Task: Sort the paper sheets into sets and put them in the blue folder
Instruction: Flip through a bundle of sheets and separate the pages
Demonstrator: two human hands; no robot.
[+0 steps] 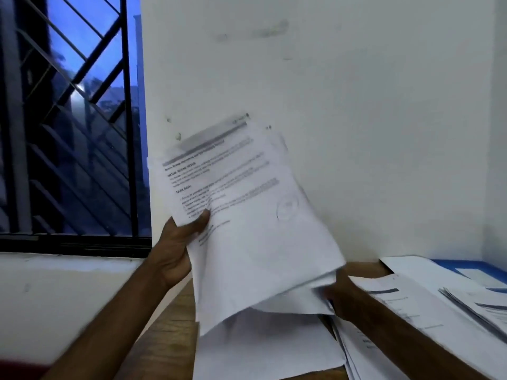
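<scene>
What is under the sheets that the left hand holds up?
Under the held sheets lie more white sheets on the wooden table. The held sheets cover the far part of that pile and part of the right hand.

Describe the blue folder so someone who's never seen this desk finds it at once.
Follow the white wall down to the wooden table. At the table's far right, against the wall, the blue folder lies mostly under printed sheets. It is the only blue thing among white paper.
</scene>
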